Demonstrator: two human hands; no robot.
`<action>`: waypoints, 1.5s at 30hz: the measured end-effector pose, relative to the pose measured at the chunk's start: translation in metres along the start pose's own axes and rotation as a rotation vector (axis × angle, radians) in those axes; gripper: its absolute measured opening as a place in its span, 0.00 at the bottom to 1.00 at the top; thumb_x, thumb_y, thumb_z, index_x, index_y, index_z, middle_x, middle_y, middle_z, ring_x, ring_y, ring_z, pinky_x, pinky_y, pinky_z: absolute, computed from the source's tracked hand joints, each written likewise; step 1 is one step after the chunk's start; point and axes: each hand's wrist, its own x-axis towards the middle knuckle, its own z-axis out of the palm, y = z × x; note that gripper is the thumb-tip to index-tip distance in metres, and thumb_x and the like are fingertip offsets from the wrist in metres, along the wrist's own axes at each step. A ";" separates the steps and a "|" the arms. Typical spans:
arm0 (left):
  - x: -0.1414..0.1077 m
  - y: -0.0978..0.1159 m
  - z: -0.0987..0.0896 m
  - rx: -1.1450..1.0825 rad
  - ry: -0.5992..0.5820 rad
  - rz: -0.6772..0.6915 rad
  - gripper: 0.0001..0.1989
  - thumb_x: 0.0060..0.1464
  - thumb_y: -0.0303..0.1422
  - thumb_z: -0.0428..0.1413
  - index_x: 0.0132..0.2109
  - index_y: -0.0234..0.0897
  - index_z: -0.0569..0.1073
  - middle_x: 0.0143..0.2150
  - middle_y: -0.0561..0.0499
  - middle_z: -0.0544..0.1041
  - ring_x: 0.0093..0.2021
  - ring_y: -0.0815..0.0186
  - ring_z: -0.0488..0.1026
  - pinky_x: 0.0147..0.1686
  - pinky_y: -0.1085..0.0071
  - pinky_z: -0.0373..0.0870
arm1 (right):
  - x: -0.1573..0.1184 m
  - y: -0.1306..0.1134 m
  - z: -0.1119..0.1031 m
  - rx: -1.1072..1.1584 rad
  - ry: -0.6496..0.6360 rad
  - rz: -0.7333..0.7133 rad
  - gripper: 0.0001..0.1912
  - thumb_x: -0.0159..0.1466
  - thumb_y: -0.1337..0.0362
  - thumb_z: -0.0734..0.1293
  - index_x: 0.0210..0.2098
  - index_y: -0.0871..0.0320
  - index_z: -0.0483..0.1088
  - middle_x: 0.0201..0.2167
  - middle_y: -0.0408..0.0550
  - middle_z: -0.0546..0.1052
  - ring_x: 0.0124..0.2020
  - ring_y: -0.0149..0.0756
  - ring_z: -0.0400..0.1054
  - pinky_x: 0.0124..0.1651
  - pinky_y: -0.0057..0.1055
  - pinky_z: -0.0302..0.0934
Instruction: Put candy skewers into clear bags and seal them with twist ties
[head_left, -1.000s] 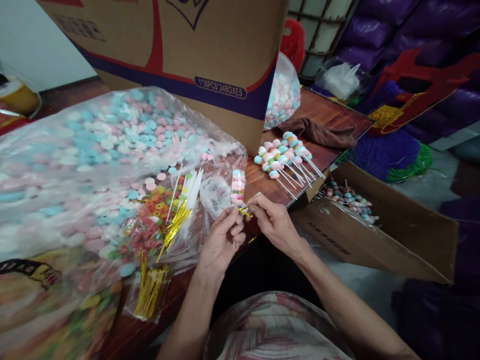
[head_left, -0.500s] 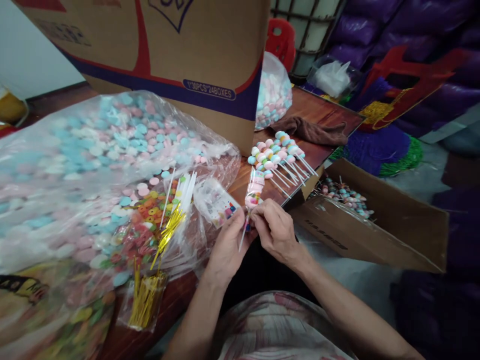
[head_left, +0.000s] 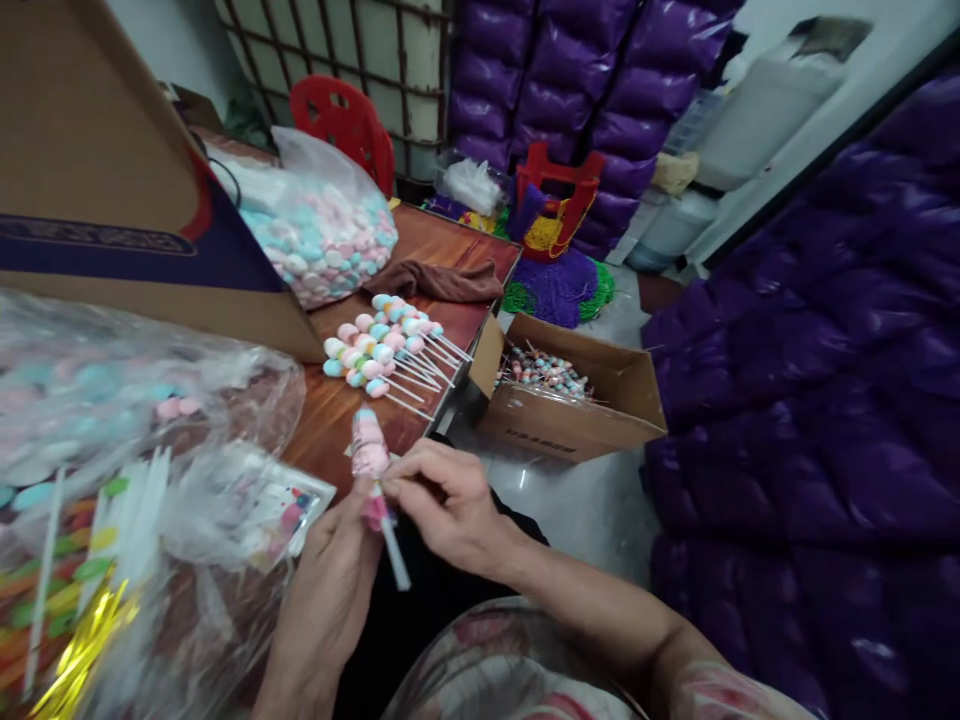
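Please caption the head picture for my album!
Left hand holding a candy stick, right hand pinching it, other candy sticks beyond.

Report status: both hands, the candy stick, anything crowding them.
Left hand gripping wrapped candy stick just below its candies. Right hand pinching there too. Candies point away from the wearer. Printed plastic packet close beside left hand.

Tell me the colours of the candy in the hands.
The candy is mostly pink, pale blue on top, best seen in the head view.
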 end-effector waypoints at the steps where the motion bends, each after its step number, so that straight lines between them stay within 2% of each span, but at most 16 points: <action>1: -0.001 -0.002 0.005 0.007 -0.006 -0.010 0.13 0.47 0.42 0.67 0.34 0.37 0.81 0.33 0.46 0.79 0.37 0.59 0.76 0.39 0.64 0.74 | -0.005 0.003 -0.003 0.089 -0.010 0.040 0.12 0.70 0.58 0.62 0.32 0.53 0.72 0.31 0.46 0.75 0.31 0.39 0.69 0.39 0.34 0.67; 4: -0.001 -0.009 0.019 0.050 0.060 0.067 0.10 0.49 0.39 0.66 0.36 0.37 0.80 0.32 0.50 0.78 0.32 0.66 0.73 0.36 0.70 0.71 | -0.023 0.018 -0.008 0.246 -0.118 0.219 0.16 0.71 0.54 0.62 0.32 0.56 0.73 0.25 0.43 0.71 0.24 0.33 0.62 0.29 0.29 0.59; 6: 0.002 -0.013 0.022 0.168 0.057 0.132 0.08 0.51 0.36 0.64 0.31 0.37 0.77 0.26 0.52 0.75 0.27 0.68 0.69 0.30 0.71 0.68 | -0.033 0.031 -0.010 0.284 -0.121 0.240 0.18 0.69 0.55 0.66 0.26 0.57 0.71 0.22 0.42 0.68 0.23 0.31 0.59 0.27 0.28 0.55; 8: 0.006 -0.013 0.017 0.338 0.016 0.267 0.08 0.53 0.35 0.63 0.28 0.37 0.76 0.27 0.51 0.75 0.30 0.66 0.70 0.34 0.70 0.68 | -0.037 0.043 -0.015 0.343 -0.070 0.281 0.19 0.68 0.56 0.68 0.24 0.58 0.70 0.21 0.41 0.65 0.22 0.29 0.56 0.25 0.27 0.50; 11: 0.012 -0.007 -0.013 0.596 0.139 0.462 0.05 0.57 0.34 0.59 0.36 0.39 0.78 0.38 0.47 0.79 0.41 0.62 0.74 0.45 0.66 0.68 | -0.021 0.059 -0.039 0.480 0.170 0.332 0.12 0.65 0.57 0.72 0.29 0.57 0.75 0.20 0.40 0.64 0.20 0.27 0.51 0.22 0.26 0.44; 13: 0.017 -0.001 -0.042 0.716 0.267 0.445 0.09 0.60 0.35 0.56 0.44 0.40 0.78 0.44 0.45 0.79 0.44 0.60 0.74 0.48 0.63 0.68 | -0.001 0.067 -0.063 0.597 0.327 0.336 0.07 0.61 0.59 0.74 0.31 0.56 0.77 0.24 0.41 0.67 0.19 0.24 0.48 0.21 0.26 0.43; 15: 0.020 0.002 -0.071 0.841 0.347 0.453 0.10 0.59 0.35 0.57 0.46 0.40 0.78 0.45 0.44 0.79 0.45 0.57 0.74 0.49 0.61 0.67 | 0.020 0.072 -0.082 0.635 0.423 0.341 0.06 0.61 0.59 0.73 0.34 0.55 0.79 0.29 0.46 0.71 0.19 0.23 0.49 0.20 0.26 0.44; 17: 0.023 0.002 -0.093 0.938 0.411 0.507 0.10 0.56 0.33 0.58 0.46 0.41 0.78 0.46 0.44 0.78 0.49 0.54 0.73 0.54 0.57 0.64 | 0.031 0.072 -0.085 0.622 0.419 0.326 0.07 0.61 0.59 0.73 0.36 0.55 0.79 0.32 0.47 0.73 0.20 0.24 0.53 0.20 0.26 0.45; 19: 0.026 0.001 -0.105 0.969 0.456 0.548 0.13 0.52 0.31 0.61 0.46 0.42 0.78 0.47 0.44 0.78 0.51 0.52 0.71 0.58 0.55 0.61 | 0.031 0.068 -0.068 0.568 0.359 0.281 0.09 0.60 0.60 0.73 0.38 0.57 0.78 0.32 0.46 0.73 0.21 0.24 0.54 0.20 0.25 0.47; 21: 0.028 0.000 -0.112 0.957 0.491 0.534 0.16 0.48 0.30 0.63 0.46 0.41 0.79 0.47 0.44 0.76 0.50 0.52 0.71 0.56 0.56 0.62 | 0.022 0.060 -0.038 0.462 0.260 0.226 0.08 0.63 0.61 0.71 0.40 0.57 0.77 0.29 0.44 0.72 0.21 0.25 0.55 0.21 0.24 0.49; 25: 0.033 0.000 -0.120 0.920 0.501 0.407 0.13 0.48 0.34 0.63 0.43 0.38 0.78 0.39 0.48 0.75 0.37 0.61 0.73 0.42 0.65 0.70 | 0.002 0.047 0.027 0.219 -0.089 0.074 0.08 0.69 0.65 0.65 0.39 0.57 0.76 0.28 0.43 0.74 0.28 0.32 0.67 0.33 0.28 0.60; 29: 0.036 -0.002 -0.126 0.928 0.492 0.393 0.07 0.53 0.37 0.60 0.34 0.38 0.77 0.28 0.53 0.76 0.29 0.64 0.72 0.34 0.68 0.68 | -0.002 0.046 0.063 0.010 -0.291 -0.141 0.09 0.71 0.69 0.61 0.39 0.58 0.73 0.32 0.46 0.75 0.33 0.36 0.70 0.40 0.31 0.62; 34: 0.034 -0.004 -0.124 1.055 0.522 0.439 0.08 0.56 0.37 0.58 0.37 0.37 0.77 0.33 0.49 0.75 0.35 0.60 0.73 0.40 0.64 0.69 | 0.000 0.049 0.076 -0.184 -0.329 -0.147 0.07 0.70 0.72 0.62 0.39 0.58 0.72 0.35 0.48 0.76 0.36 0.38 0.71 0.42 0.31 0.62; 38: 0.029 -0.002 -0.129 1.086 0.464 0.474 0.19 0.48 0.38 0.64 0.48 0.38 0.76 0.42 0.46 0.74 0.44 0.57 0.73 0.46 0.62 0.69 | -0.003 0.050 0.078 -0.255 -0.335 -0.138 0.07 0.70 0.73 0.63 0.39 0.57 0.71 0.36 0.47 0.76 0.36 0.38 0.71 0.42 0.30 0.63; 43: 0.029 0.000 -0.135 1.016 0.417 0.427 0.06 0.51 0.36 0.61 0.36 0.39 0.77 0.32 0.52 0.76 0.33 0.63 0.72 0.37 0.67 0.68 | -0.008 0.053 0.082 -0.338 -0.333 -0.161 0.06 0.70 0.72 0.63 0.39 0.57 0.71 0.36 0.48 0.77 0.36 0.39 0.72 0.40 0.31 0.62; 45: 0.030 0.001 -0.133 0.957 0.438 0.411 0.06 0.53 0.36 0.59 0.33 0.39 0.77 0.29 0.53 0.76 0.30 0.64 0.71 0.34 0.69 0.66 | -0.009 0.054 0.083 -0.352 -0.328 -0.162 0.07 0.70 0.71 0.63 0.39 0.57 0.71 0.35 0.48 0.77 0.36 0.39 0.72 0.40 0.31 0.61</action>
